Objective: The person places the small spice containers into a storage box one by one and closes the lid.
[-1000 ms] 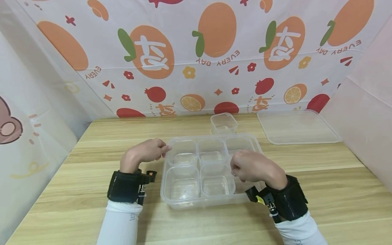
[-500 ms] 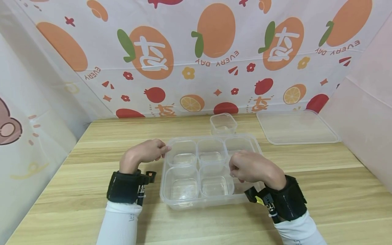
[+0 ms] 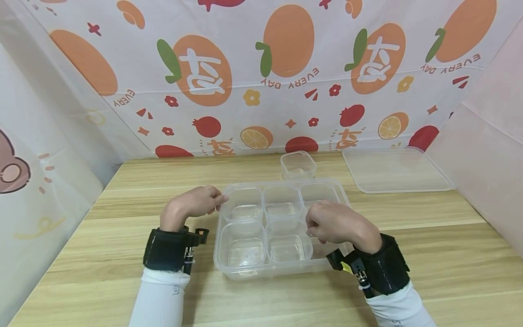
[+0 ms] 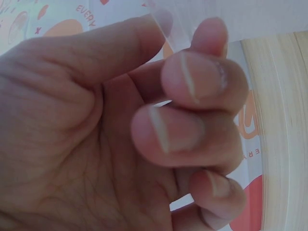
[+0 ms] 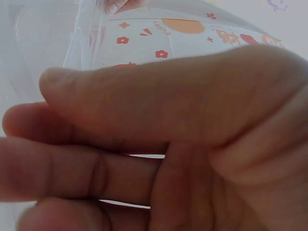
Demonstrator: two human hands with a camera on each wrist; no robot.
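Observation:
A clear plastic storage box (image 3: 282, 269) stands on the wooden table, with several small clear square containers inside. My left hand (image 3: 196, 201) pinches the box's rim near its rear left corner; in the left wrist view, thumb (image 4: 154, 36) and index finger meet at a translucent edge, the other fingers curled. Over the box's right half is my right hand (image 3: 337, 222), its fingertips at the right side of the front middle container (image 3: 288, 247). The right wrist view shows thumb (image 5: 120, 103) and index finger close together at a clear wall; their exact contact is partly hidden.
Another small clear container (image 3: 298, 165) stands behind the box, near the back edge. A flat translucent lid (image 3: 398, 170) lies at the rear right. Fruit-printed cloth (image 3: 249, 91) hangs along the back of the wooden table (image 3: 135, 186), and pale sheets flank both sides.

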